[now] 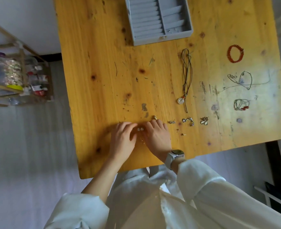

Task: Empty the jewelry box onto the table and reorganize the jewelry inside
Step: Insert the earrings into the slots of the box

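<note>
table (103,80): yellow-orange wood, dark knots
jewelry box (159,19): grey, upper centre
bracelet (235,53): red beads, upper right
pendant (180,100): white
watch (174,157): grey band
sleeve (202,179): white

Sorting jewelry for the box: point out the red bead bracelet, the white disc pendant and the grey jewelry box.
red bead bracelet (229,53): head view, left side of the ring.
white disc pendant (180,100): head view, disc face.
grey jewelry box (177,34): head view, near wall.

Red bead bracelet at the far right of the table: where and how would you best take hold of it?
The red bead bracelet lies flat as an open ring, apart from the other jewelry. Probably best to come straight down from above and pinch one side of the ring, one fingertip inside the hole and one outside. The right hand is on the nearer side.
</note>
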